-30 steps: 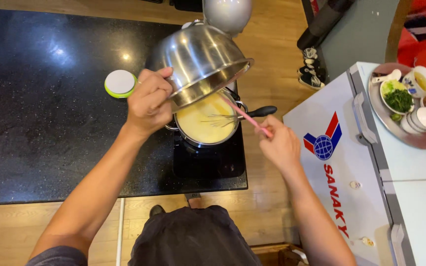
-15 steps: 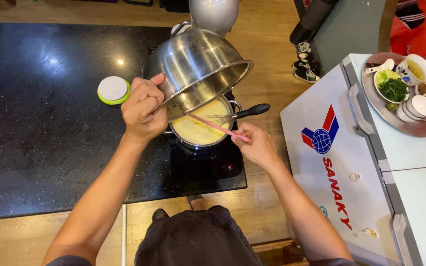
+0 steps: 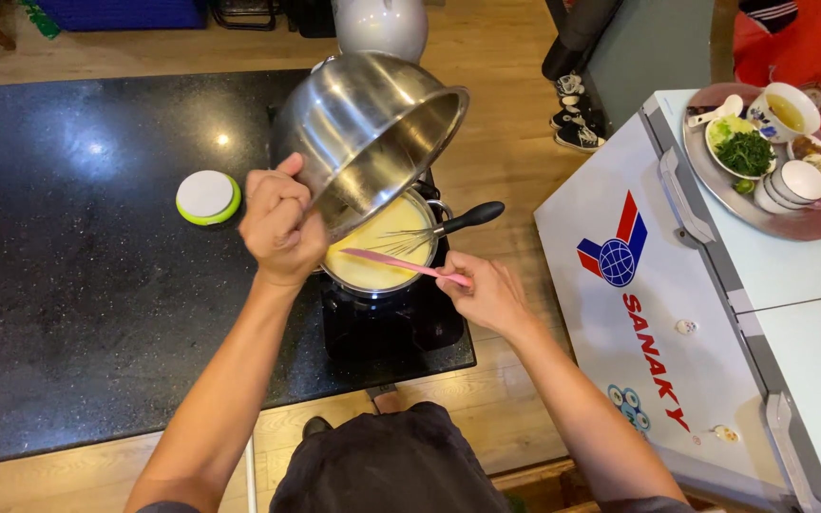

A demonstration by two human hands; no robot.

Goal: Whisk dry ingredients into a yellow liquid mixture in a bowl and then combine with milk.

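So the left hand [image 3: 280,226] has its fingers clenched around the rim of a big shiny stainless steel mixing bowl [image 3: 368,128], tipped steeply over a small steel saucepan [image 3: 382,249] full of pale yellow batter-like liquid. The saucepan sits on a black burner [image 3: 393,323] at the edge of the dark speckled stone tabletop [image 3: 78,285]. The right hand [image 3: 488,294] is grasping a pink spatula [image 3: 401,264] that reaches in toward the bowl's lower lip, over the liquid. A wire whisk with a black handle [image 3: 439,228] rests inside the saucepan, handle poking out to the right.

What I'd worry about: the pan looks pretty full already, so anything more sliding in fast could slop over onto the burner. The whisk could get knocked by the spatula and flip out. And the bowl is held one-handed by the rim, so a slip drops it on the pan.

A round white container with a green edge [image 3: 207,197] sits well apart on the left.
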